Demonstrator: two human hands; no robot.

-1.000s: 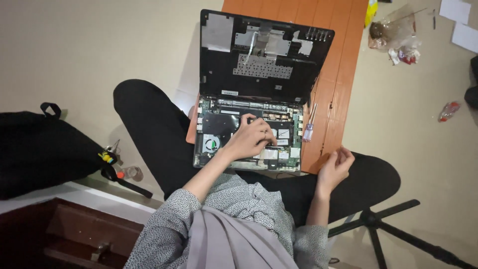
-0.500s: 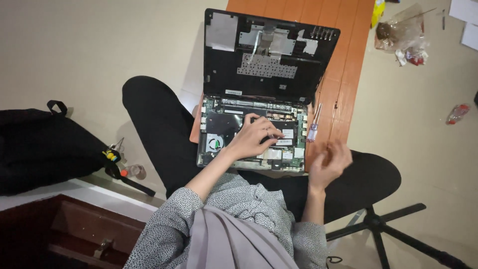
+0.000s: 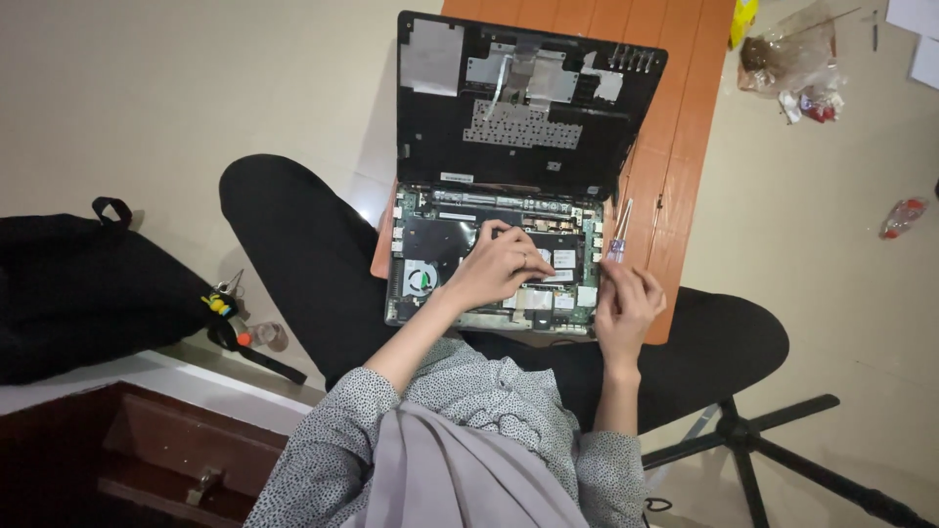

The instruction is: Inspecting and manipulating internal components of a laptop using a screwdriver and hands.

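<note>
An opened laptop is seen lying across the person's lap and the near end of an orange wooden table, its circuit board and fan laid bare, with the detached black cover propped at twelve o'clock from the base. The left hand is rested on the middle of the board, fingers curled loosely downward; whether anything is pinched beneath them cannot be told. At three o'clock from the base, the right hand is closed around a small screwdriver by its handle. The exposed board is judged stiff but fragile, best steadied by the chassis edges rather than by its components; the screwdriver is light and slim, best held at the handle. A black bag lies at nine o'clock on the floor.
</note>
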